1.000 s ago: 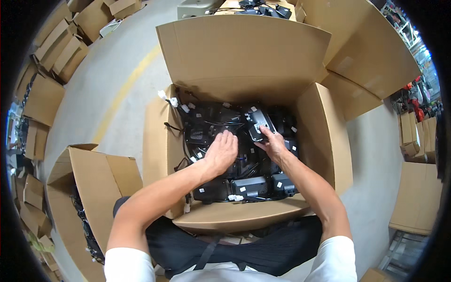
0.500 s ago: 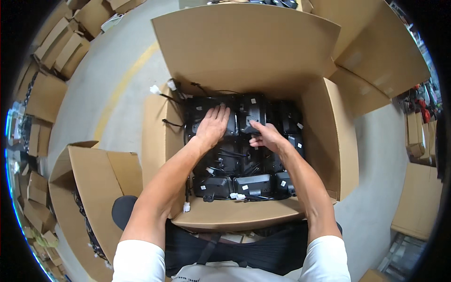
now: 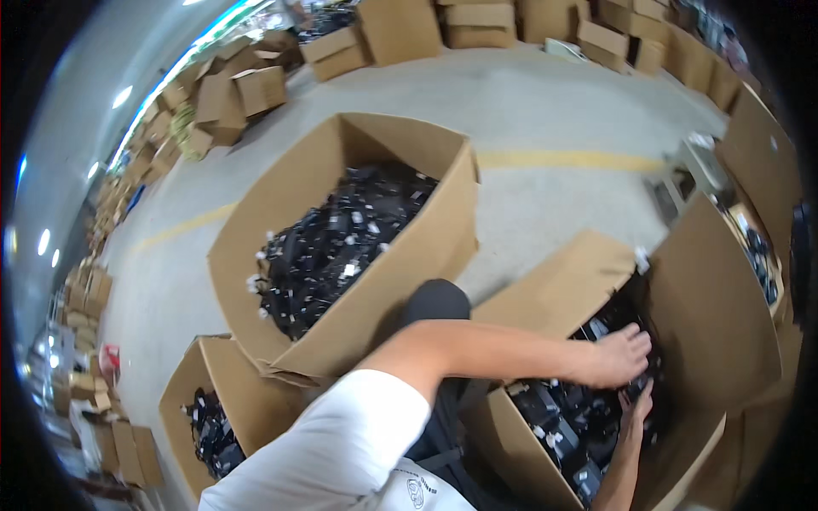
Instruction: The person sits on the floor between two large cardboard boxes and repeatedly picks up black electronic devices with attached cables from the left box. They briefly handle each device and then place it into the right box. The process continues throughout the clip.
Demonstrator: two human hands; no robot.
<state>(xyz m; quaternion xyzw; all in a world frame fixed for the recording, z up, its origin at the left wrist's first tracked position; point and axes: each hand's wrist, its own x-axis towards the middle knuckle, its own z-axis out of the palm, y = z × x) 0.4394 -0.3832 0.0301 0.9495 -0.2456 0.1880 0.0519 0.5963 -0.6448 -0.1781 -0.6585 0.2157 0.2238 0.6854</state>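
Observation:
My left hand (image 3: 620, 356) lies over black plastic parts in an open cardboard box (image 3: 528, 456), its fingers apart and slightly bent. Just below it, my right hand (image 3: 636, 412) has thumb and fingers at either side of a black plastic part (image 3: 634, 391). Blur and the left hand hide much of that part. More black plastic housings (image 3: 586, 479) with cables and white connectors (image 3: 555, 440) fill the box around both hands.
A large open box (image 3: 452, 230) of tangled black cabled parts (image 3: 341, 243) stands to the left, with a smaller box (image 3: 183, 409) of similar parts nearer me. A black rounded object (image 3: 439, 302) sits between boxes. Stacked cartons (image 3: 481, 25) line the far side.
The view has swung left, bringing the large box of cabled parts into full sight. Both hands remain in the same box and are closer together.

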